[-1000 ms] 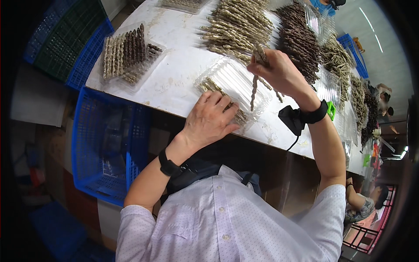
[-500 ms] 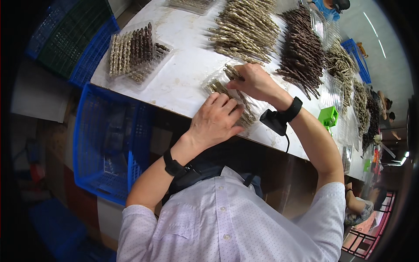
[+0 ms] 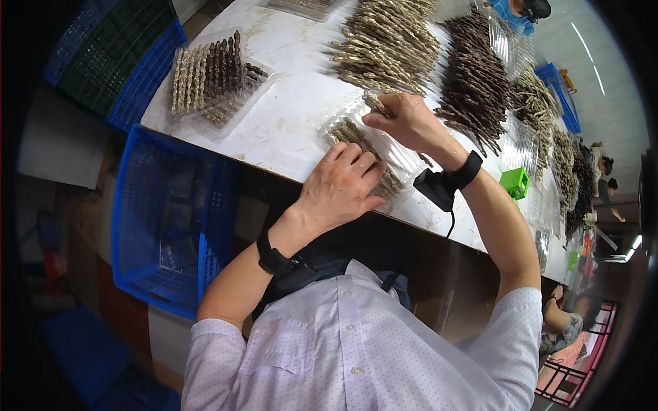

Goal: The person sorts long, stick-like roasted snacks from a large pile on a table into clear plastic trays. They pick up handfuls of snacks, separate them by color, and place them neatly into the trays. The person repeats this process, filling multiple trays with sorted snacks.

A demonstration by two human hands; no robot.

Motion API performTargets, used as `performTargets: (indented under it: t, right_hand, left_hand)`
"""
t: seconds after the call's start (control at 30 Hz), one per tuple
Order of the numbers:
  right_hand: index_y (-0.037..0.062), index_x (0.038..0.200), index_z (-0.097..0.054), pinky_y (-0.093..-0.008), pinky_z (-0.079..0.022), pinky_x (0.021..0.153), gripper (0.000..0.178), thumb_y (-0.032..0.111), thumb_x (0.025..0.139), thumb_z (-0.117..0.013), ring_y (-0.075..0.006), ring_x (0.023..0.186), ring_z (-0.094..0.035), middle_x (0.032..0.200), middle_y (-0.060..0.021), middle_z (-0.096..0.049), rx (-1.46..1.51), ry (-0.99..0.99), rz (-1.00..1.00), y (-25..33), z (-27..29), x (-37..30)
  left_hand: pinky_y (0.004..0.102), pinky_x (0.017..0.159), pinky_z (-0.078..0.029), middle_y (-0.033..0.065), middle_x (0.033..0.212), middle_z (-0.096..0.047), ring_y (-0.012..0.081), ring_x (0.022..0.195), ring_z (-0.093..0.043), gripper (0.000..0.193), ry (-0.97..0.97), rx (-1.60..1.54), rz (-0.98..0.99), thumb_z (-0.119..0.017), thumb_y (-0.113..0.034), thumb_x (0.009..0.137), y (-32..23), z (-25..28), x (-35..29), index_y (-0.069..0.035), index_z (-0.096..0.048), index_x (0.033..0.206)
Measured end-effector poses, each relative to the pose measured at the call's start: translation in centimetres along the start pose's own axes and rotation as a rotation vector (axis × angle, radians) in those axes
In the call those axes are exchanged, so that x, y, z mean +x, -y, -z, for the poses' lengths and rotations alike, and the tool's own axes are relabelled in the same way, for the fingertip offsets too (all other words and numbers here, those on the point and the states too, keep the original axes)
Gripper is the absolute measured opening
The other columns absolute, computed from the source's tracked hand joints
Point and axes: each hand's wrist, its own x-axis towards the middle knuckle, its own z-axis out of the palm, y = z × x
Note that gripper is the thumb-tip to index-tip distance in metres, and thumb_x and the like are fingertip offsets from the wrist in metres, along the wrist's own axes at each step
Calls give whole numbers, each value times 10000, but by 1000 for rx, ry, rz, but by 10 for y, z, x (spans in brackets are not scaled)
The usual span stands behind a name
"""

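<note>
A clear plastic tray (image 3: 404,154) lies on the white table (image 3: 295,116) near its front edge, with tan twisted sticks (image 3: 343,133) laid in it. My left hand (image 3: 339,188) rests flat on the sticks at the tray's near end, fingers spread. My right hand (image 3: 404,120) is at the tray's far side, its fingers closed on a tan twisted stick (image 3: 373,101) that touches the tray. A black device (image 3: 435,188) is strapped at my right wrist.
A tan stick pile (image 3: 391,41) and a dark brown pile (image 3: 476,82) lie beyond the tray. A filled tray (image 3: 212,75) sits at the left. A blue crate (image 3: 168,219) stands beside the table. A small green box (image 3: 514,183) is on the right.
My right hand brought a stick down from above into the tray and moved left along it. My left hand shifted slightly over the laid sticks.
</note>
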Motion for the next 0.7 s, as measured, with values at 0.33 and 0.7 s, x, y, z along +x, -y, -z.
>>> performTargets:
  t: [0.33,0.7]
  right_hand:
    - [-21,641,-499,-371,-327,475,498,328,815,-809,-157,507,-313,510,-81,-375,22,33,-56,4,0,-11]
    - [-19,634,-510,-374,-339,482,470,292,814,-813,-162,507,-320,514,-103,-391,8,-65,-9,7,4,-15]
  left_hand:
    - [400,958,-428,64,1028,-561,255,1006,-530,578,2,-17,8,-815,-357,675,0,2,1,-56,-667,1146]
    - [398,968,-424,64,1048,-562,258,1015,-532,581,19,-16,18,-814,-361,679,0,1,1,-58,-666,1152]
